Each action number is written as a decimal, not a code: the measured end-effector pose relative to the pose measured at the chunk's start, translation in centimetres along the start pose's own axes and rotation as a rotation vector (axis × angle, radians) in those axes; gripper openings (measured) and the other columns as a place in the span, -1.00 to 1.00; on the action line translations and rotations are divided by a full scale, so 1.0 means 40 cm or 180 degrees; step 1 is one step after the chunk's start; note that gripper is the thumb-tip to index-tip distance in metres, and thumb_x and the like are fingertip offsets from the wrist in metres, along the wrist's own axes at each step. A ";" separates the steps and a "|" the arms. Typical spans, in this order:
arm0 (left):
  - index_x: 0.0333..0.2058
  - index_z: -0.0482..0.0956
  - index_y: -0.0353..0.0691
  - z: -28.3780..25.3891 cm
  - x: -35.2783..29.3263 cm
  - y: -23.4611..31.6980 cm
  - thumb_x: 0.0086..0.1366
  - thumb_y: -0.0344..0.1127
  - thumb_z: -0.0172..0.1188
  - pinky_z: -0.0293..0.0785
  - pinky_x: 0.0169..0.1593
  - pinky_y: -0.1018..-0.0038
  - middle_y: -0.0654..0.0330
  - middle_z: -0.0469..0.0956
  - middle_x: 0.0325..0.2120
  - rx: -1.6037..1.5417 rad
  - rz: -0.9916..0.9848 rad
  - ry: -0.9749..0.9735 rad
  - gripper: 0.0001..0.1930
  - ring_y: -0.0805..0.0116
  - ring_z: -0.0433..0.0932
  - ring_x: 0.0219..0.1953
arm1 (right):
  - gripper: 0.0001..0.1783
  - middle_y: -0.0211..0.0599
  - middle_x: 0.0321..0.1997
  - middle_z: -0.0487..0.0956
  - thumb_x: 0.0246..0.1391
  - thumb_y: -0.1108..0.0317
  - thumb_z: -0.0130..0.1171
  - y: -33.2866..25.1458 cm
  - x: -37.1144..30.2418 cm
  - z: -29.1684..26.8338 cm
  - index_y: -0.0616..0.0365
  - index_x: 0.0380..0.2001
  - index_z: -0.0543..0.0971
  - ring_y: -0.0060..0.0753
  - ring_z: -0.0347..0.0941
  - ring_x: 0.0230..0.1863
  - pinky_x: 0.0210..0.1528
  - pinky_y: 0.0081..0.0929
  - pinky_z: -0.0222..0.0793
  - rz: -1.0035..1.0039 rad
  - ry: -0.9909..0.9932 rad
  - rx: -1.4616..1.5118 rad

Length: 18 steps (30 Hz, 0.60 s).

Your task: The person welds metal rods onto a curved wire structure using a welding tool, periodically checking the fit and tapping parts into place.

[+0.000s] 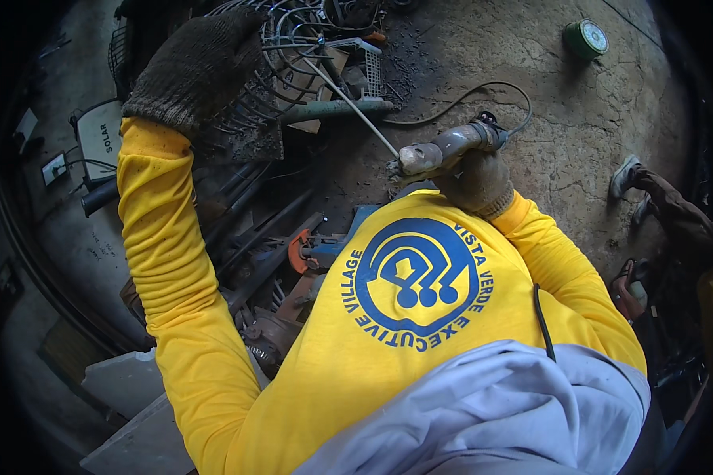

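Note:
My left hand, in a dark knitted work glove, grips the edge of a round wire guard made of bent metal rods; its fingertips are partly hidden. My right hand, in a similar glove, is closed around a worn welding electrode holder in front of my chest. From the holder's jaws a thin, pale welding rod slants up and left to the wire guard. Its far tip reaches the wires, but I cannot tell whether it touches them. A cable loops away from the back of the holder.
Below the guard lies a greenish metal bar beside a white plastic basket. Scrap metal and an orange clamp-like tool lie left of my torso. A pale box stands far left, a green can far right. Another person's shoe shows at right.

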<state>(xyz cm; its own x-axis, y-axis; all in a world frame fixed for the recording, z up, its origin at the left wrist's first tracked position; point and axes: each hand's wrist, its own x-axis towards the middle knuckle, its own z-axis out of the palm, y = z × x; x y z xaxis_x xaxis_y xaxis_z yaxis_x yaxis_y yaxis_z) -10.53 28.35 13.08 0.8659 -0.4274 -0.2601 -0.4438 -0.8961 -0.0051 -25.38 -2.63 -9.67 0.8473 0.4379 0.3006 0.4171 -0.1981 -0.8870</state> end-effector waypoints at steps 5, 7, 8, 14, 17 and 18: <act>-0.05 0.55 -0.25 0.005 0.004 -0.008 0.33 -0.27 0.13 0.55 -0.20 0.17 -0.10 0.64 -0.29 -0.0112 -0.0031 -0.0029 -0.73 -0.11 0.65 -0.27 | -0.56 -0.21 -0.19 0.62 -0.05 0.41 0.44 -0.015 0.015 -0.007 0.13 -0.08 0.54 -0.18 0.62 -0.20 -0.10 -0.37 0.56 0.0067 -0.0057 0.0139; -0.06 0.55 -0.25 0.007 0.006 -0.012 0.32 -0.28 0.13 0.55 -0.21 0.16 -0.10 0.64 -0.31 0.0041 0.0173 -0.0066 -0.74 -0.12 0.64 -0.29 | -0.57 -0.22 -0.17 0.62 -0.04 0.43 0.43 -0.026 0.025 -0.009 0.13 -0.07 0.54 -0.20 0.62 -0.18 -0.08 -0.38 0.56 0.0081 -0.0040 0.0230; -0.06 0.55 -0.25 0.007 0.006 -0.011 0.32 -0.28 0.13 0.55 -0.21 0.16 -0.10 0.64 -0.31 0.0040 0.0172 -0.0066 -0.74 -0.12 0.64 -0.29 | -0.57 -0.22 -0.15 0.62 -0.04 0.44 0.43 -0.030 0.030 -0.010 0.13 -0.07 0.54 -0.22 0.61 -0.16 -0.06 -0.39 0.55 0.0066 -0.0028 0.0355; -0.07 0.55 -0.24 0.004 0.006 -0.011 0.33 -0.28 0.12 0.56 -0.22 0.16 -0.10 0.64 -0.32 -0.0105 0.0184 -0.0005 -0.75 -0.11 0.65 -0.30 | -0.59 -0.24 -0.14 0.62 -0.04 0.46 0.42 -0.032 0.036 -0.008 0.12 -0.08 0.54 -0.27 0.60 -0.12 -0.01 -0.43 0.53 0.0081 -0.0075 0.0474; -0.07 0.56 -0.24 0.003 0.004 -0.001 0.33 -0.27 0.12 0.56 -0.21 0.17 -0.10 0.64 -0.32 -0.0158 -0.0097 -0.0118 -0.74 -0.09 0.66 -0.30 | -0.60 -0.24 -0.14 0.61 -0.02 0.46 0.40 -0.035 0.043 -0.009 0.13 -0.08 0.54 -0.28 0.60 -0.12 0.00 -0.44 0.53 0.0074 -0.0065 0.0422; -0.07 0.56 -0.24 0.004 0.003 -0.003 0.34 -0.27 0.13 0.57 -0.21 0.18 -0.09 0.64 -0.32 -0.0148 -0.0048 -0.0068 -0.74 -0.08 0.66 -0.30 | -0.61 -0.25 -0.13 0.61 -0.02 0.46 0.39 -0.034 0.044 -0.009 0.13 -0.09 0.54 -0.28 0.60 -0.12 0.00 -0.44 0.52 0.0044 -0.0021 0.0440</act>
<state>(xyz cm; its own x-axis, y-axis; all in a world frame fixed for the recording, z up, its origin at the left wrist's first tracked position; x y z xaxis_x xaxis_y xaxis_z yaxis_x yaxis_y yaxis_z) -10.41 28.44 12.88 0.8670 -0.4116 -0.2808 -0.4191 -0.9072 0.0357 -24.33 -1.88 -7.80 0.8502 0.4419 0.2863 0.3558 -0.0815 -0.9310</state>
